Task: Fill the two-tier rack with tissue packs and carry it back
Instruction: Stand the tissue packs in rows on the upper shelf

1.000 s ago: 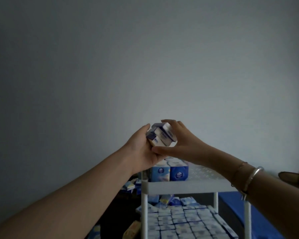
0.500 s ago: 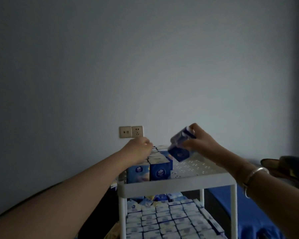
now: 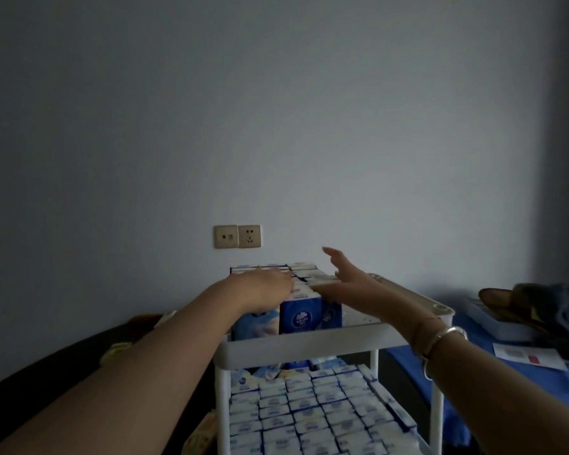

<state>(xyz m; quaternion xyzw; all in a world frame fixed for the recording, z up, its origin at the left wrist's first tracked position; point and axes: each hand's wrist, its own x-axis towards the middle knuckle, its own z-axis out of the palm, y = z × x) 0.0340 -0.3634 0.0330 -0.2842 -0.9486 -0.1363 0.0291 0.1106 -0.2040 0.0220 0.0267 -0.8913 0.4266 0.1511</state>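
Working from nine o'clock across, my left hand (image 3: 266,287) lies palm-down on the tissue packs (image 3: 301,315) standing upright in the top tier of the two-tier rack (image 3: 296,343), fingers fairly straight and pressing rather than gripping; half a second ago it sat on the same rows, so it is only steadying them. At about one o'clock from those packs my right hand (image 3: 345,279) hangs wide with fingers spread and nothing in it — a moment back it was pinching a blue pack, and that pack now seems to be in the row at its fingertips, though I cannot pick out which one. The top tier is filled only on its nine o'clock side; the three o'clock half is bare perforated shelf. At six o'clock the lower tier (image 3: 312,412) looks packed flat — so I judge more packs are needed up top before any carrying.
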